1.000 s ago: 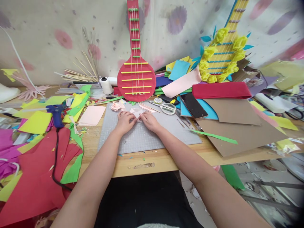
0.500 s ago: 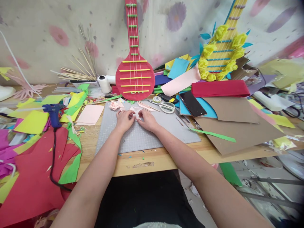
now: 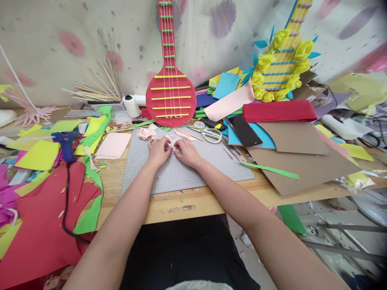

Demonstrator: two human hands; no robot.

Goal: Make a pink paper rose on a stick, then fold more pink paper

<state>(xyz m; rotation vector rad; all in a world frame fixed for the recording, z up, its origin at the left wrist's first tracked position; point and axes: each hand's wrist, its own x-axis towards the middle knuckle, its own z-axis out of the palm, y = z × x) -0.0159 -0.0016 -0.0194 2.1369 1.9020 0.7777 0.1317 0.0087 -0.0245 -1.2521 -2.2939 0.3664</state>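
My left hand (image 3: 158, 151) and my right hand (image 3: 186, 152) meet over the grey cutting mat (image 3: 211, 167), both pinching a small pale pink paper piece (image 3: 173, 139) pressed against the mat. Most of that paper is hidden under my fingers. A small pink paper rose (image 3: 145, 133) lies just beyond my left hand. White-handled scissors (image 3: 211, 135) lie past my right hand at the mat's far edge.
A red cardboard banjo (image 3: 171, 94) leans on the wall behind the mat. A blue glue gun (image 3: 65, 139) with black cord lies at left among red, green and yellow paper. A pink sheet (image 3: 113, 145), a black phone (image 3: 244, 131) and brown cardboard (image 3: 302, 161) flank the mat.
My hands have crept slightly farther along the mat and drawn closer together on the pink paper. The view has tilted down a little.
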